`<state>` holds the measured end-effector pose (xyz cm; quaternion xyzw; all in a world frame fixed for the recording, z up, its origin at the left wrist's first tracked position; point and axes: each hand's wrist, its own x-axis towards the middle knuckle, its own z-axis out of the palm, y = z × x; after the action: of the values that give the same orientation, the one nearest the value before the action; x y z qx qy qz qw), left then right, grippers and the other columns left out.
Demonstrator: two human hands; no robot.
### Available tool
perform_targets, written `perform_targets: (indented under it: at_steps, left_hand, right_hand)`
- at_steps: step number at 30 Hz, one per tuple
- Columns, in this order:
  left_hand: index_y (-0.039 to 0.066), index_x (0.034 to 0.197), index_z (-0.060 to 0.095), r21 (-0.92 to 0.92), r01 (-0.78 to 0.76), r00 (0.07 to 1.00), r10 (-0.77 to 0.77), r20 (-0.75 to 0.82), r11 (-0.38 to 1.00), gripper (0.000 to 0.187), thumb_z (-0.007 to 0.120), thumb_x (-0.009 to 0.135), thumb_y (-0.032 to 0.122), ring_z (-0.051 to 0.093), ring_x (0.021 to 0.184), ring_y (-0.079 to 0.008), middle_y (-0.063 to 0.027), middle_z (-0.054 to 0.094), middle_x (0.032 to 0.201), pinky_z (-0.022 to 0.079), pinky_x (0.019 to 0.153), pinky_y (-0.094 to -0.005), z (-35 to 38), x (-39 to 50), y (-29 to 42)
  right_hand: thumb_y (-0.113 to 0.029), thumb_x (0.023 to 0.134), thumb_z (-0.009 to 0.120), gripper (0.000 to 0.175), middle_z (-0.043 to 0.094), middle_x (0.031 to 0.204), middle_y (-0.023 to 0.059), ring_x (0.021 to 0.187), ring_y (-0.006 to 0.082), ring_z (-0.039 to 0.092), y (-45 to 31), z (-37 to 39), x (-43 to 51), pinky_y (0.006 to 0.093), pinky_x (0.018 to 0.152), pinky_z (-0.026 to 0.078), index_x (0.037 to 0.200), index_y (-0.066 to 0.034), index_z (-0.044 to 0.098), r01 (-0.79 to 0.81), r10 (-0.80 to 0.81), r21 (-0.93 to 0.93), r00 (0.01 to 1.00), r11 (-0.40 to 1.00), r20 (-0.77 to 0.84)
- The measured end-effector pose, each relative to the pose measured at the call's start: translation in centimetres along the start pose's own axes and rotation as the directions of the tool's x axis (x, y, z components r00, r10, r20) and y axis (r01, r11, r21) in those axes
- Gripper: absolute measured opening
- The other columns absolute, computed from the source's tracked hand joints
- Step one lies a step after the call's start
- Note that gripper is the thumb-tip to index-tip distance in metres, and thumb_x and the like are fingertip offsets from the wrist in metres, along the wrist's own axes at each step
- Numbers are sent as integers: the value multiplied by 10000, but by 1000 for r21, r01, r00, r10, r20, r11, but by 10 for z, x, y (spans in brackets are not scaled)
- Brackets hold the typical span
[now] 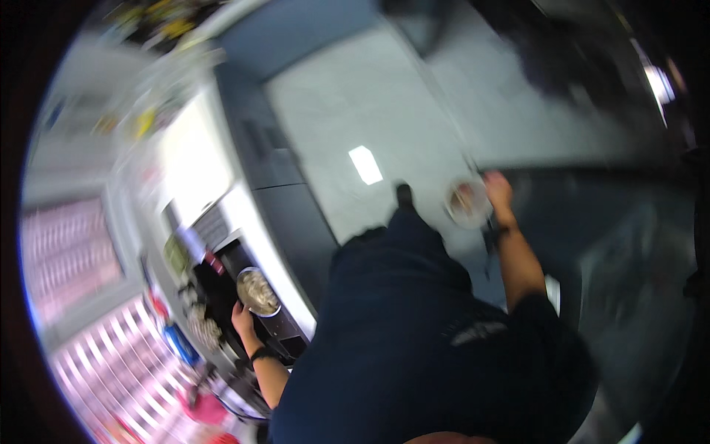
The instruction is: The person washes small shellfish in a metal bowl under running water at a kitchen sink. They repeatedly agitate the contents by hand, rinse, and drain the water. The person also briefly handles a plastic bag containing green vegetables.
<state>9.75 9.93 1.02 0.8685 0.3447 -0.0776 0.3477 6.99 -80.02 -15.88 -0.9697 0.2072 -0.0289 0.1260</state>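
Observation:
At the left, my left hand [242,319] is at the near edge of a round bowl [258,291] filled with pale food pieces, which rests on the dark surface of the counter; blur hides whether the fingers grip the rim. Out to the right, my right hand [498,191] holds a round, translucent container [467,202] by its side, above the floor. Something brownish and reddish lies inside it. The picture is smeared by motion.
A white countertop [258,238] over dark cabinets [291,216] runs along the left. Behind the bowl stand a green item [176,254] and a blue item [180,344]. Windows with blinds [72,250] are at the far left. Dark furniture [599,211] stands at the right.

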Motion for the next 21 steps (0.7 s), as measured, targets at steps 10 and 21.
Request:
perform_targets:
  at_steps: [10, 21]
  left_hand:
    - [149, 1355, 573, 335, 332, 940, -338, -42, 882, 490, 665, 884, 249, 598, 936, -187, -35, 637, 1155, 480, 580, -355, -36, -29, 79]
    - [2, 1444, 434, 243, 294, 936, -227, -269, 924, 722, 681, 817, 262, 601, 1192, -316, -220, 608, 1309, 467, 1010, -364, -19, -74, 40]
  right_hand:
    - [-212, 809, 684, 313, 715, 1077, 154, 1015, 316, 675, 42, 7, -18, 404, 894, 525, 1076, -51, 706, -752, 684, 99, 639, 651, 352]
    - [-319, 937, 564, 339, 696, 1039, 187, 922, 360, 655, 118, 65, -34, 493, 788, 504, 1014, -13, 688, -347, 338, -102, 735, 932, 589]
